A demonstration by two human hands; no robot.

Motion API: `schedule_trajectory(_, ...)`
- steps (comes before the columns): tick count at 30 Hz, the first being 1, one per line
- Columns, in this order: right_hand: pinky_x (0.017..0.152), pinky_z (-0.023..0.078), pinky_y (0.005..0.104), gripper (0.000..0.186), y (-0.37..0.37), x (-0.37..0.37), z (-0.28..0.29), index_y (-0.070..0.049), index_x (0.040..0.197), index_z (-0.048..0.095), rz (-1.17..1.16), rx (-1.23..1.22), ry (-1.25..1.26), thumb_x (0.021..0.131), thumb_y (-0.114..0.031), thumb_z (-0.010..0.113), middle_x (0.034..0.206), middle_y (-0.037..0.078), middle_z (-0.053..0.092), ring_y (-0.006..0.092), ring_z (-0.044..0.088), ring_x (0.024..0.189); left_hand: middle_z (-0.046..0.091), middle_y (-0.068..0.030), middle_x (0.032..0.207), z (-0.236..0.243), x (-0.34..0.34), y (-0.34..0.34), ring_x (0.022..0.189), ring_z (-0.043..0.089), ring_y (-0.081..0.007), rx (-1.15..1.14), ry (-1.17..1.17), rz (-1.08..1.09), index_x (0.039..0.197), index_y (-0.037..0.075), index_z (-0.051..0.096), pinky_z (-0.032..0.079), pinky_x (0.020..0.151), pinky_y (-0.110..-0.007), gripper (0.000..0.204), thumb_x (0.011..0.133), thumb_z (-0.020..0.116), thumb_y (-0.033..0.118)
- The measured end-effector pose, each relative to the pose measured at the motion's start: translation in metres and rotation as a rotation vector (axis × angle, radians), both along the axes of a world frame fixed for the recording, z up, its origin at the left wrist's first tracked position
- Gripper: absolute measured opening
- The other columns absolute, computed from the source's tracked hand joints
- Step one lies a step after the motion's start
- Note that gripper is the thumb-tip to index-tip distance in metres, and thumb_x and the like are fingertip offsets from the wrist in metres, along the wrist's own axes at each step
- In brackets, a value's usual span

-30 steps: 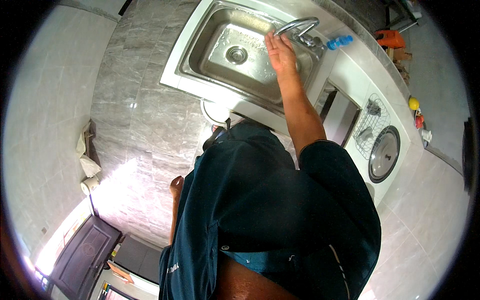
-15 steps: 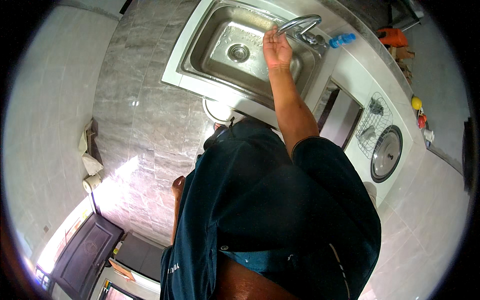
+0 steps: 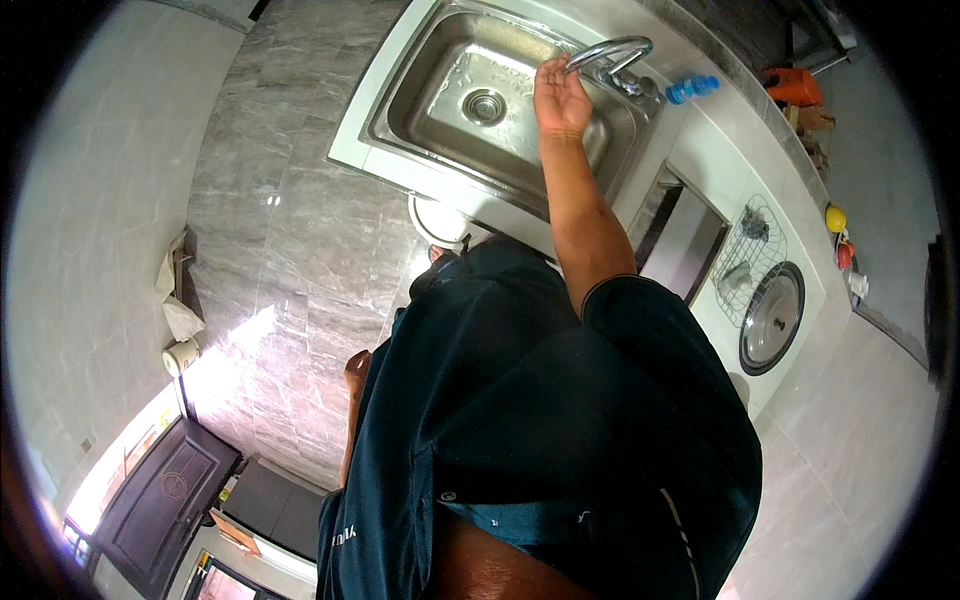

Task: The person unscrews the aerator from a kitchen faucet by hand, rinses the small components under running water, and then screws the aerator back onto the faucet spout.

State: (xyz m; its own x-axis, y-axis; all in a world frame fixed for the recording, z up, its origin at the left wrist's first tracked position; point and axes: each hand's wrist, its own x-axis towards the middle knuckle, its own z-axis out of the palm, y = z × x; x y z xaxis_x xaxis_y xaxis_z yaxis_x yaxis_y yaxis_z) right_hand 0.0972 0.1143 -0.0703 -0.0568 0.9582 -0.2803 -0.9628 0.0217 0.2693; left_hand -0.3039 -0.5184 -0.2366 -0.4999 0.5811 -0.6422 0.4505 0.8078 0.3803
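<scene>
Right hand (image 3: 562, 97) at faucet (image 3: 612, 52), top centre of frame.
Hand has crept up to the spout, fingers loosely cupped, holding nothing, above steel sink (image 3: 470, 100); left hand unseen.

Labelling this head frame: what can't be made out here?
- Left hand: none in view; only a forearm beside the dark shirt.
- Right hand at the faucet spout: grip unclear, fingers too small.
- Water flow: too small to tell.
- Items in the wire rack: too small and edge-bent to identify.
</scene>
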Motion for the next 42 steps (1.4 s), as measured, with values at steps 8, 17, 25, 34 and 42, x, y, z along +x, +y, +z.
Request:
schedule_trajectory(8, 0.081, 0.048, 0.0381, 0.016, 0.0, 0.01, 0.004, 0.004, 0.099, 0.054, 0.016, 0.027, -0.025, 0.091, -0.007, 0.046, 0.096, 0.018, 0.059, 0.0246, 0.055, 0.087, 0.067, -0.0153, 0.102, 0.05, 0.041, 0.05, 0.097, 0.063, -0.0231, 0.168, -0.095, 0.162, 0.104, 0.0, 0.065, 0.049, 0.085, -0.032, 0.028, 0.084, 0.065, 0.02)
schedule_trajectory(17, 0.077, 0.048, 0.0348, 0.017, 0.006, 0.004, 0.0, 0.004, 0.096, 0.054, 0.022, 0.053, -0.011, 0.093, -0.011, 0.046, 0.093, 0.016, 0.058, 0.0228, 0.054, 0.084, 0.067, -0.015, 0.1, 0.035, 0.027, 0.044, 0.094, 0.064, -0.0218, -0.064, 0.025, 0.046, 0.103, -0.002, 0.065, 0.05, 0.083, -0.031, 0.027, 0.083, 0.066, 0.015)
schedule_trajectory(25, 0.077, 0.047, 0.0348, 0.012, 0.006, 0.011, 0.0, 0.002, 0.096, 0.054, 0.002, 0.033, -0.088, 0.091, -0.008, 0.05, 0.091, 0.014, 0.059, 0.0209, 0.054, 0.082, 0.067, -0.0147, 0.101, 0.025, 0.035, 0.046, 0.095, 0.064, -0.0219, -0.06, 0.089, -0.031, 0.102, 0.001, 0.067, 0.05, 0.084, -0.031, 0.024, 0.084, 0.065, 0.015)
schedule_trajectory(34, 0.063, 0.04, 0.0287, 0.018, 0.008, 0.01, 0.0, -0.004, 0.089, 0.052, 0.135, 0.1, -0.153, 0.095, -0.019, 0.043, 0.083, 0.01, 0.056, 0.0145, 0.046, 0.066, 0.068, -0.0135, 0.101, 0.035, 0.044, 0.045, 0.096, 0.064, -0.0226, 0.028, 0.006, 0.07, 0.102, 0.003, 0.068, 0.05, 0.084, -0.031, 0.024, 0.083, 0.064, 0.017)
schedule_trajectory(42, 0.057, 0.034, 0.0269, 0.02, 0.014, 0.005, 0.003, -0.009, 0.075, 0.046, 0.177, 0.035, -0.102, 0.091, -0.02, 0.044, 0.072, 0.004, 0.051, 0.0126, 0.041, 0.059, 0.068, -0.0128, 0.102, 0.03, 0.033, 0.031, 0.097, 0.064, -0.0219, 0.081, 0.006, 0.052, 0.102, 0.003, 0.068, 0.049, 0.085, -0.031, 0.024, 0.084, 0.063, 0.019)
